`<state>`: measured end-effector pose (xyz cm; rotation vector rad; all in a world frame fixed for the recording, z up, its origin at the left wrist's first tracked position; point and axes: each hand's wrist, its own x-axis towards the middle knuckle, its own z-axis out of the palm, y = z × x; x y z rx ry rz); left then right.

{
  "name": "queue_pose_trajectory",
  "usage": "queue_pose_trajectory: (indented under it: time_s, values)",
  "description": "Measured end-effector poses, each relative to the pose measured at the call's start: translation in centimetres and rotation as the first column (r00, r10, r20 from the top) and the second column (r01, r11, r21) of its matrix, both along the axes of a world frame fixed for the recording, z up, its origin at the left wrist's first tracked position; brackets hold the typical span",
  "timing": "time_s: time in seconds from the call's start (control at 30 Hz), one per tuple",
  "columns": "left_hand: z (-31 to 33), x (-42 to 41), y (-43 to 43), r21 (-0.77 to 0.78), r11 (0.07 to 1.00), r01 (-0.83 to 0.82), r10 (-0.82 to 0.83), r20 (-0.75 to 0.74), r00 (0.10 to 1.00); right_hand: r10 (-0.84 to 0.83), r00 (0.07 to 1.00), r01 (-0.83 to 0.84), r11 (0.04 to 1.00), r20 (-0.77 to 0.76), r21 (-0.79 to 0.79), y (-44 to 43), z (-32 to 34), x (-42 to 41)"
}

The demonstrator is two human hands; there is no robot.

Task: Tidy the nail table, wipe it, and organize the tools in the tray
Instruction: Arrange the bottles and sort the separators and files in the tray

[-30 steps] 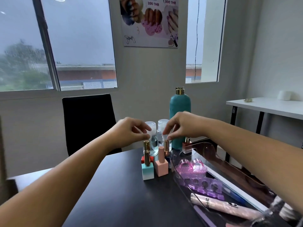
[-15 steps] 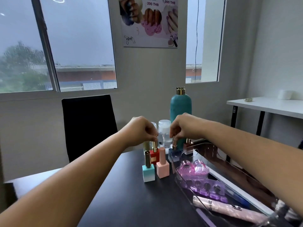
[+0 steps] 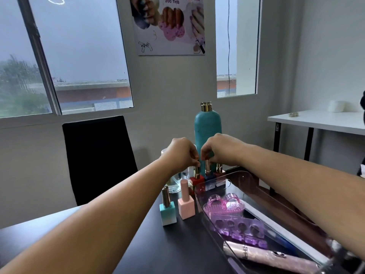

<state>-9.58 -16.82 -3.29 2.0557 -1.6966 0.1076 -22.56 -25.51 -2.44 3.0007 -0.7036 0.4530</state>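
Left hand (image 3: 180, 153) pinches the red polish bottle (image 3: 196, 179) cap, right hand (image 3: 219, 148) the navy polish bottle (image 3: 209, 176) cap; probably small, top-heavy glass, safer gripped lower.

Clear jars (image 3: 175, 180) mostly hidden behind left forearm; tray (image 3: 246, 177) cut off.

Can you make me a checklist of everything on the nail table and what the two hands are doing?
Surface: dark table, no spills seen.
Job's things: clear tray holds a pink brush, purple toe separators and a glittery pink tool. Red bottle, dark blue bottle, teal bottle and pink bottle stand outside it.
Clutter: tall teal pump bottle, clear jars behind the polishes.
Grippers: left hand pinches the red bottle's cap; right hand pinches the dark blue bottle's cap.
Cables: one hangs by the right window.
Surroundings: black chair, white side table, nail poster.
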Motion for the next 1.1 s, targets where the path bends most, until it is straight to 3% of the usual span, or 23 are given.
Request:
queue_pose_trajectory:
  time_s: [0.6,0.77,0.97,1.1]
  values:
    - [-0.4,-0.4,-0.8,-0.007,1.0,0.0,0.0,-0.025,1.0,0.012,1.0,-0.01,0.994,0.02,-0.111,-0.1,-0.2,-0.5]
    - [0.0,0.1,0.0,-0.045,0.999,0.02,-0.022,-0.049,0.999,0.018,0.998,-0.015,0.999,0.062,-0.048,-0.1,0.4,-0.8]
    - [3.2,2.3,5.2,-0.226,0.974,-0.017,0.001,-0.071,0.997,0.08,0.975,-0.088,0.996,0.208,0.031,1.7,3.0,-1.6]
    - [2.5,3.1,10.2,-0.11,0.994,0.015,-0.026,-0.101,0.995,0.134,0.953,-0.171,0.978,0.272,0.119,4.0,4.2,-2.2]
